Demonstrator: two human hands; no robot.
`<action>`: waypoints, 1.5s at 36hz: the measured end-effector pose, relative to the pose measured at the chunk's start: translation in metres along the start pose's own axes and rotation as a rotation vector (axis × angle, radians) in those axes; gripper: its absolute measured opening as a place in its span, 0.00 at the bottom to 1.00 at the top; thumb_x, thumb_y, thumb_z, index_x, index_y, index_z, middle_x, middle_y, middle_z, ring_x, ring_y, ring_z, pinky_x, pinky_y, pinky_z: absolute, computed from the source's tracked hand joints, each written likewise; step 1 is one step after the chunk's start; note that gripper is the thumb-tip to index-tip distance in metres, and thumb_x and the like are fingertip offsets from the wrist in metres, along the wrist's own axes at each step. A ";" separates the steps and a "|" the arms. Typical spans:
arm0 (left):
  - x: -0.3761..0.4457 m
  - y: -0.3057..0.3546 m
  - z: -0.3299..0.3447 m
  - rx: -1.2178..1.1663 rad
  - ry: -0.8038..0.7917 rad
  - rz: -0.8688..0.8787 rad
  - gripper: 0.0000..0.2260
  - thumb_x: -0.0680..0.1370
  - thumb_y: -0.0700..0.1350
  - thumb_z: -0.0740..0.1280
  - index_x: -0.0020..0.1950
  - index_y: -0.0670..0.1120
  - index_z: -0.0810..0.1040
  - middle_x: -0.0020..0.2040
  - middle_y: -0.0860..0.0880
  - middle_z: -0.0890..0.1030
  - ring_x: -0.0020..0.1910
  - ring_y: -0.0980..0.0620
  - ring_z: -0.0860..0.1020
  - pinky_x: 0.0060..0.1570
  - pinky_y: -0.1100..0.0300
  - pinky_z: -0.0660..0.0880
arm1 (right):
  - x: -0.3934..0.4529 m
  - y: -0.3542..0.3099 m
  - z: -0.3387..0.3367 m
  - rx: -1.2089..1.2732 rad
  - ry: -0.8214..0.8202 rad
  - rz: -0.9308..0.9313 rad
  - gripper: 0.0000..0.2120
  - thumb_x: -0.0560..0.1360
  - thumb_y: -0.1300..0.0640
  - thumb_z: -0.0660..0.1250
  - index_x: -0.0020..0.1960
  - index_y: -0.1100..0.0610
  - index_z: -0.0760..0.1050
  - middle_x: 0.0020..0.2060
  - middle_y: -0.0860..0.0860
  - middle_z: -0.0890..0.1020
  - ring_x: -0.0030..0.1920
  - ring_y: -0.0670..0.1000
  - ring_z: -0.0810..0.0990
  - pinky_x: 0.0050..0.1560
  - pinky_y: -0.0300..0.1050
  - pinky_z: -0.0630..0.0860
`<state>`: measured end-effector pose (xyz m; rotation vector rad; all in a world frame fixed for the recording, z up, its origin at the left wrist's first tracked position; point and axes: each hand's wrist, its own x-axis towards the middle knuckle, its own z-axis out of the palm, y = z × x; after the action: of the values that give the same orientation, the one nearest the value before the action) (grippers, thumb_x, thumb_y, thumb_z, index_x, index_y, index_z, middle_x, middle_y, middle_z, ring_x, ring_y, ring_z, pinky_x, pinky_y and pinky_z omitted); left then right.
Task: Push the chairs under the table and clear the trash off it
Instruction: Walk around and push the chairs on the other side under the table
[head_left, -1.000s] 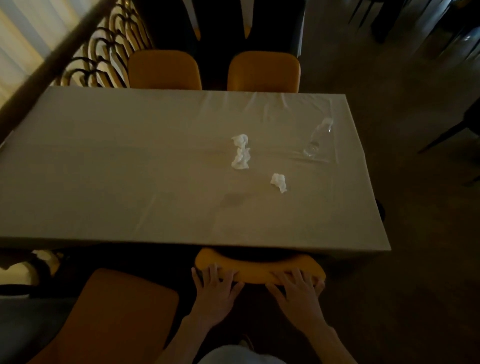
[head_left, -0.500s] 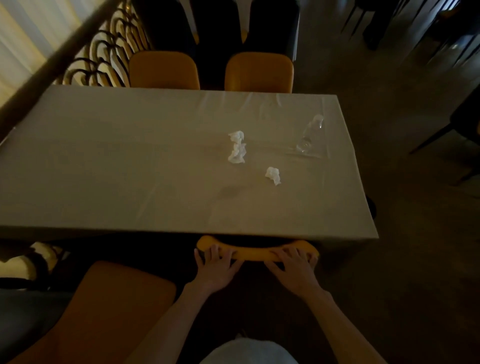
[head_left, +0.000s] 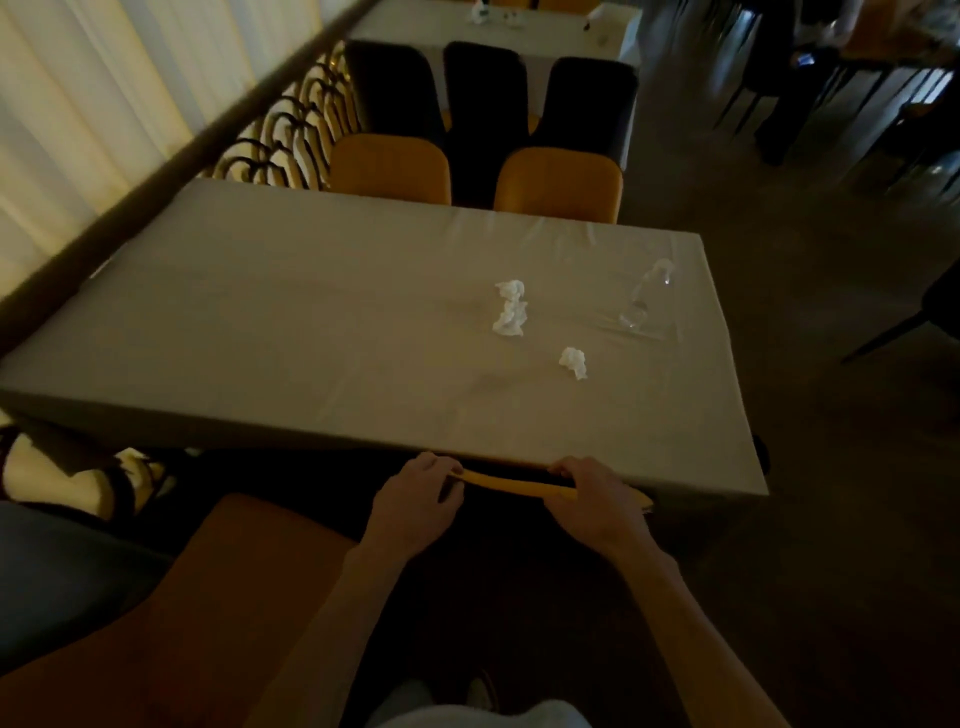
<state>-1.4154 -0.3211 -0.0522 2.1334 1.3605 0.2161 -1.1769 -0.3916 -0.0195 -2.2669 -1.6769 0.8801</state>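
Both hands grip the top edge of an orange chair back (head_left: 511, 483), w/ only a thin strip of it showing at the near edge of the counter (head_left: 311, 332); the rest is tucked under. Left hand (head_left: 418, 501) has fingers curled over the chair back's left end, right hand (head_left: 597, 501) curled over its right end. Just left of the left hand, nearer the person, a 2nd orange chair (head_left: 171, 613) sits out from the counter. Fwd of the hands on the counter top: a small crumpled tissue (head_left: 573, 362) closest, a bigger tissue wad (head_left: 510, 307) beyond it, and a clear plastic bottle (head_left: 644, 296) lying fwd-right of the right hand, near the counter's right edge. Across the counter, opposite the hands, 2 orange chairs (head_left: 392, 166) stand close to its far side.
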 end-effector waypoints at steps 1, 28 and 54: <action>-0.012 -0.002 -0.003 0.026 0.054 0.026 0.10 0.80 0.53 0.61 0.60 0.53 0.75 0.55 0.56 0.74 0.53 0.55 0.75 0.49 0.59 0.76 | -0.004 -0.007 0.004 -0.029 0.016 -0.049 0.21 0.75 0.45 0.66 0.67 0.49 0.71 0.60 0.47 0.75 0.61 0.51 0.74 0.60 0.52 0.73; -0.332 -0.162 -0.010 0.142 0.480 -0.447 0.18 0.75 0.57 0.59 0.62 0.56 0.77 0.67 0.53 0.75 0.67 0.51 0.71 0.66 0.47 0.70 | -0.126 -0.208 0.193 -0.448 -0.215 -0.562 0.36 0.72 0.35 0.56 0.77 0.45 0.55 0.77 0.47 0.57 0.76 0.53 0.52 0.75 0.58 0.50; -0.426 -0.331 -0.093 0.170 0.398 -0.371 0.16 0.81 0.55 0.54 0.64 0.55 0.75 0.68 0.50 0.74 0.68 0.49 0.68 0.66 0.48 0.64 | -0.154 -0.345 0.306 -0.408 -0.280 -0.563 0.35 0.73 0.36 0.60 0.77 0.46 0.55 0.77 0.49 0.58 0.76 0.53 0.54 0.74 0.58 0.53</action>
<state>-1.9085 -0.5556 -0.0883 1.9890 2.0404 0.4011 -1.6557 -0.4736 -0.0473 -1.7447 -2.6416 0.7908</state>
